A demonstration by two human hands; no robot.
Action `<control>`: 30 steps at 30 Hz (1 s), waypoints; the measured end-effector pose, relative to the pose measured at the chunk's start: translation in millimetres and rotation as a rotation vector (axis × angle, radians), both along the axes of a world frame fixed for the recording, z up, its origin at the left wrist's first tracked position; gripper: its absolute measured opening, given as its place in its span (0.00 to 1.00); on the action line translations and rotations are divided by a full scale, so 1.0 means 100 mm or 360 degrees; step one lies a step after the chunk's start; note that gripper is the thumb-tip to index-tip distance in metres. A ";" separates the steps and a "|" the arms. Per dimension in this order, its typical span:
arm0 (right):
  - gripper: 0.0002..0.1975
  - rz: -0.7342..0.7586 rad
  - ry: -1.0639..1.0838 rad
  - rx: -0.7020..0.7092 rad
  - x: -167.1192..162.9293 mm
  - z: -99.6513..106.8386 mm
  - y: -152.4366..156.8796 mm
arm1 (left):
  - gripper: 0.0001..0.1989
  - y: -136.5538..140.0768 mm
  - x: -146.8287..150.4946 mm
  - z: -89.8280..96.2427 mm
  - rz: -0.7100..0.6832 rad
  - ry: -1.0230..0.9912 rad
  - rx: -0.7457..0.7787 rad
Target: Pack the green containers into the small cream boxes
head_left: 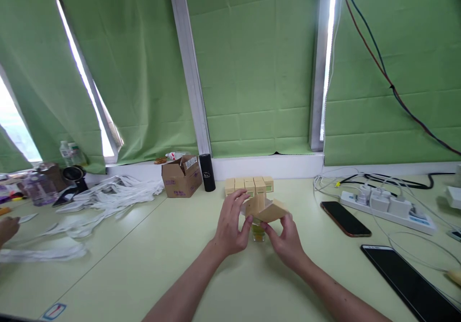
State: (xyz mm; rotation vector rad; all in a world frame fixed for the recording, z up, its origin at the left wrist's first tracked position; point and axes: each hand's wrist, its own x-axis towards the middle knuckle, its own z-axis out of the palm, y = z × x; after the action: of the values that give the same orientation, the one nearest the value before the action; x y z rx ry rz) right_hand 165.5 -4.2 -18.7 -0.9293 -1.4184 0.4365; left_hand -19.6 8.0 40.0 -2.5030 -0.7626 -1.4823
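Note:
Between my hands is a small tan cardboard box (265, 211), partly unfolded, with its flaps spread. My left hand (232, 223) grips its left side, the thumb low and the fingers up along the edge. On the right side, my right hand (286, 240) pinches the card between thumb and fingers. Directly below the card stands a small glass jar (258, 233) with something yellow-green inside; its top is hidden by the card. Just behind my hands, several small tan boxes (248, 185) stand in a group on the table.
A brown carton (182, 177) and a black cylinder (207, 172) stand at the back. White strips (111, 195) lie in a heap to the left, near another person's hand (7, 230). To the right are a phone (345, 219), a tablet (406, 281) and a power strip (389, 211) with cables.

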 end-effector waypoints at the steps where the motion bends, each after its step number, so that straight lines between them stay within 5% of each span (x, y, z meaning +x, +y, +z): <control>1: 0.20 -0.0063 -0.0111 0.0087 0.01 0.00 0.00 | 0.28 0.01 -0.03 -0.02 -0.0005 0.0026 -0.0020; 6: 0.26 -0.0134 -0.0593 0.0644 0.09 0.06 0.00 | 0.30 0.06 -0.15 -0.18 0.0021 0.0131 0.0055; 11: 0.23 -0.0230 -0.0729 0.0899 0.12 0.06 0.02 | 0.28 0.15 -0.18 -0.30 0.0032 0.0124 0.0271; 20: 0.20 -0.0260 -0.0776 0.0957 0.12 0.02 0.03 | 0.23 0.13 -0.14 -0.33 0.0052 0.0102 0.0400; 30: 0.29 0.0135 -0.0499 0.0735 0.07 0.16 -0.07 | 0.29 0.03 -0.11 -0.31 -0.0129 -0.0004 0.0071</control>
State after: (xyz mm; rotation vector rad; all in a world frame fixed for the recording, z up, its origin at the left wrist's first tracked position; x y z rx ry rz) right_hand 172.1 -10.7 -3.1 -0.5762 -1.7525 0.0136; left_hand -30.7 11.0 8.7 -2.5277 -0.6282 -1.5108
